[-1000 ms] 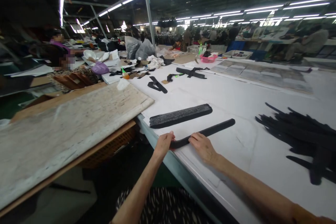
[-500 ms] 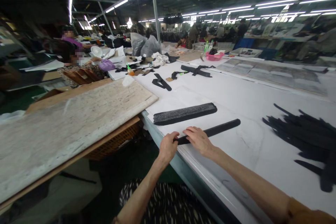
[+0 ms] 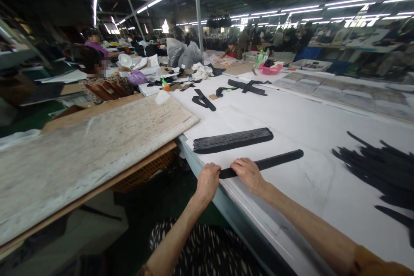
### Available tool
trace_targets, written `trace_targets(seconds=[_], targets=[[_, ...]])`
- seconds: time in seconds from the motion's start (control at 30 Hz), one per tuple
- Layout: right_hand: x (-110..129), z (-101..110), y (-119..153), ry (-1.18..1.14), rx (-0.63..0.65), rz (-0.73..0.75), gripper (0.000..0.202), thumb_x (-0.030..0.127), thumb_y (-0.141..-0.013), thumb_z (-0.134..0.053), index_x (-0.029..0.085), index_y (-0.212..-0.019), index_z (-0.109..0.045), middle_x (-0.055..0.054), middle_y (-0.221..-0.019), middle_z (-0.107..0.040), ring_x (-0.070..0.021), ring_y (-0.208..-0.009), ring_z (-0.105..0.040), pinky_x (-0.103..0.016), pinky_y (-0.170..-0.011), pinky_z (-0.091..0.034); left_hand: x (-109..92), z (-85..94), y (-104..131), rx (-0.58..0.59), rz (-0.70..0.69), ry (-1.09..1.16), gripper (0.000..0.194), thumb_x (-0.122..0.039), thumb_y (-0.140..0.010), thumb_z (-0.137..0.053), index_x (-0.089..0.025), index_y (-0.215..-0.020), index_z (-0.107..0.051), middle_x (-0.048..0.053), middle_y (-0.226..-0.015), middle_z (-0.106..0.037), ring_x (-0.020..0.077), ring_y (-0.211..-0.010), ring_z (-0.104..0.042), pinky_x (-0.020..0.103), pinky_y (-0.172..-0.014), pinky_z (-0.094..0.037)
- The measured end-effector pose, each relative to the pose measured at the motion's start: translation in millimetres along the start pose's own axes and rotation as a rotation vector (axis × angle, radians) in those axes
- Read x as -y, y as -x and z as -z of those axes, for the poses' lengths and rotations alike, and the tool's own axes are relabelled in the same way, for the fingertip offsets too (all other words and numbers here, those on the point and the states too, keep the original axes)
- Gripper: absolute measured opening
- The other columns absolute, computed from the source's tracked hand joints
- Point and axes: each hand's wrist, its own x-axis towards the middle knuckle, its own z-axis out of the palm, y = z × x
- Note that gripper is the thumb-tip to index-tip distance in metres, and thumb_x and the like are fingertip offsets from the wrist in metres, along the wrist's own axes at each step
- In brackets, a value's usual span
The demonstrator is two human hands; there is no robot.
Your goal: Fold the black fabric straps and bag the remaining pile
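Note:
A long black fabric strip (image 3: 278,160) lies slantwise on the white tabletop (image 3: 310,120), its near end at the table's edge. My left hand (image 3: 208,180) pinches that near end between thumb and fingers. A little farther along, my right hand (image 3: 248,174) has its fingers closed on the same strip; the thumb is mostly hidden. Just beyond both hands rests a neat stack of black strips (image 3: 233,140) with grey edges showing. To the right, a loose pile of black strips (image 3: 381,172) spreads over the table.
A worn pale board (image 3: 97,151) borders the table on the left, with an orange crate (image 3: 145,174) beneath it. Farther back are black straps (image 3: 249,86), an orange-filled bottle (image 3: 165,85) and a pink basket (image 3: 271,69). A co-worker (image 3: 97,73) sits at left.
The whole view has shifted slightly, so things appear farther right. Both hands stay at the strip's near end, which now looks flatter and wider between them.

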Motion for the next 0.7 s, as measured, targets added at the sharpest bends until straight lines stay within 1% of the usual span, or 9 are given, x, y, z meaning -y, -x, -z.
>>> trace_targets(seconds=[0.07,0.17,0.3,0.43,0.6,0.7], targets=[[-1,0,1,-0.019,-0.041,0.025,0.013,0.011,-0.085,-0.054,0.018,-0.078,-0.063,-0.001,-0.080,-0.059,-0.0153,-0.075,-0.049,-0.028,-0.073,-0.036,1,-3.0,3,-0.019,-0.043,-0.054,0.024,-0.008,-0.084,-0.046,-0.019,-0.086,-0.067,0.005,-0.085,-0.064,0.0196,-0.086,-0.056,0.029,-0.072,-0.045],[-2,2,2,-0.029,-0.063,0.059,0.012,0.012,-0.085,-0.054,0.017,-0.078,-0.063,-0.002,-0.081,-0.058,-0.0159,-0.077,-0.048,-0.028,-0.072,-0.037,4,-7.2,7,-0.059,-0.124,-0.129,0.024,-0.007,-0.084,-0.045,-0.019,-0.083,-0.066,0.005,-0.083,-0.063,0.0198,-0.083,-0.055,0.029,-0.070,-0.045],[-5,6,3,-0.015,-0.024,0.150,0.014,0.012,-0.087,-0.051,0.017,-0.080,-0.062,-0.002,-0.080,-0.057,-0.0161,-0.076,-0.046,-0.028,-0.070,-0.037,12,-9.1,11,-0.104,-0.267,-0.168,0.026,-0.003,-0.083,-0.044,-0.018,-0.085,-0.065,0.004,-0.082,-0.062,0.0191,-0.080,-0.052,0.030,-0.071,-0.046],[-7,10,4,0.035,0.009,0.256,0.017,0.010,-0.089,-0.046,0.016,-0.082,-0.061,-0.003,-0.082,-0.056,-0.0164,-0.077,-0.045,-0.029,-0.069,-0.036,17,-8.4,12,-0.118,-0.396,-0.203,0.025,-0.002,-0.084,-0.043,-0.016,-0.082,-0.062,0.004,-0.081,-0.060,0.0186,-0.078,-0.050,0.030,-0.071,-0.046],[-10,12,3,0.081,0.031,0.348,0.017,0.009,-0.089,-0.045,0.014,-0.084,-0.060,-0.004,-0.082,-0.056,-0.0170,-0.078,-0.044,-0.031,-0.074,-0.037,19,-7.3,13,-0.105,-0.465,-0.235,0.020,-0.004,-0.085,-0.044,-0.016,-0.082,-0.060,0.005,-0.081,-0.059,0.0195,-0.078,-0.049,0.031,-0.069,-0.047],[-11,14,4,0.108,0.081,0.379,0.016,0.008,-0.088,-0.045,0.014,-0.086,-0.060,-0.004,-0.083,-0.055,-0.0174,-0.078,-0.045,-0.031,-0.073,-0.037,20,-6.4,14,-0.103,-0.495,-0.250,0.017,-0.006,-0.085,-0.045,-0.015,-0.083,-0.060,0.005,-0.081,-0.058,0.0199,-0.078,-0.049,0.032,-0.070,-0.047]])
